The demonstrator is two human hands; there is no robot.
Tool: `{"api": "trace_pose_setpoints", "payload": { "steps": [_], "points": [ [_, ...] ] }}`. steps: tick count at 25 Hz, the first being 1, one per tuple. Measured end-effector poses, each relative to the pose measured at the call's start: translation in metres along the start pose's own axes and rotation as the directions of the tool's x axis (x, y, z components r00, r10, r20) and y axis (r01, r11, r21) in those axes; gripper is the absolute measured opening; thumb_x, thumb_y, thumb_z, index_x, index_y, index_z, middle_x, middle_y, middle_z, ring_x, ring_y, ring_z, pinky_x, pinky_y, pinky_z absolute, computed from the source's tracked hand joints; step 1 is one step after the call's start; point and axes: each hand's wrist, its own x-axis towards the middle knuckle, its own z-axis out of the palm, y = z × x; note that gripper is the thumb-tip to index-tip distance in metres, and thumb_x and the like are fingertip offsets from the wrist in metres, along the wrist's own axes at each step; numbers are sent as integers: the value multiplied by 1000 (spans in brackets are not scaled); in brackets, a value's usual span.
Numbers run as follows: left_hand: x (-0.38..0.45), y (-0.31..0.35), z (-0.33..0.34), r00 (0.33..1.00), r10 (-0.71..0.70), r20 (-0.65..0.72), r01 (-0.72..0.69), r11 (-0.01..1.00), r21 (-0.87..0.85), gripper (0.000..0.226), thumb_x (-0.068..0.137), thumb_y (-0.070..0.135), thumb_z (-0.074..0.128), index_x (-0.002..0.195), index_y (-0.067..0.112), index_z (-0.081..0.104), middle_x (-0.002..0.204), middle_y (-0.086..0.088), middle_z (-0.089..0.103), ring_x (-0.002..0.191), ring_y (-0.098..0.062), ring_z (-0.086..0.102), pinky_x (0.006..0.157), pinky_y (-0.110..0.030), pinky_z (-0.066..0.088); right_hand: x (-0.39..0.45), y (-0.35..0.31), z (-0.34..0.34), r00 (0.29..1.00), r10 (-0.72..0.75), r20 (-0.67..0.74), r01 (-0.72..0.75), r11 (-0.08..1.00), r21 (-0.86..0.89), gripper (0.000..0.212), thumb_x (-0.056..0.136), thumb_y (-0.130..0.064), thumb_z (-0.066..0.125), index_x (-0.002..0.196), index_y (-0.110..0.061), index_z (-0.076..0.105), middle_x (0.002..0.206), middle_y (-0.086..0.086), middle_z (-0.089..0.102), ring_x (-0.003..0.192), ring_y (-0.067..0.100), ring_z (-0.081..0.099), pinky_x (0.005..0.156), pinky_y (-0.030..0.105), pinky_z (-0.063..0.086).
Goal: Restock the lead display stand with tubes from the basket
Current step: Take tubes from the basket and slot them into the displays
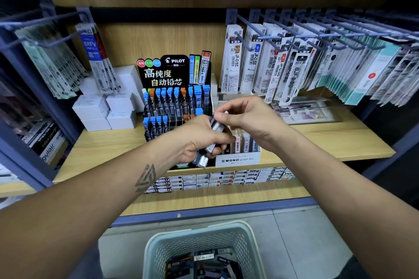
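The left hand (199, 140) has its fingers (218, 150) curled round a small bundle of lead tubes (205, 156), their lower ends sticking out below the palm. The right hand (246, 118) pinches the top of one tube (217, 124) of that bundle between thumb and fingertips, so both hands meet just in front of the lead display stand (174, 88). The black stand sits on the wooden shelf (328, 140), its upper row nearly full of blue- and orange-capped tubes, its lower row filled only at the left with four blue-capped ones. Just beside the hands, to the right, a white MONO graph box (238, 159) holds more upright tubes. White boxes (106, 108) are stacked left of the stand; refill packets (283, 63) hang from hooks above. On the floor below stands the pale perforated basket (247, 238), with more tubes lying inside it
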Motion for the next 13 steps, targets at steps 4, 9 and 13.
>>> {"api": "trace_pose_setpoints", "payload": {
  "steps": [4,9,13],
  "points": [
    [-1,0,-5,1000,-28,7,28,1000,8,12,86,-3,73,85,4,63,59,-10,58,39,-13,45,41,-19,33,3,-5,-17,994,55,-91,-42,990,136,21,79,10,73,97,-1,73,96,23,69,78,19,67,73,28,56],
    [1,6,-18,998,-34,-57,19,968,-250,9,89,-1,70,90,3,62,63,-13,61,40,-13,45,40,-18,33,5,-1,-34,992,22,-128,-6,992,123,23,75,10,76,95,0,73,94,19,73,85,22,66,80,29,57],
    [0,12,-21,994,9,-113,-54,916,-397,13,91,4,68,102,-3,65,76,-20,69,43,-11,44,39,-19,33,5,6,-37,989,-7,-151,9,1000,15,23,71,14,78,89,0,73,83,8,73,77,18,67,74,27,57]
  ]
}}
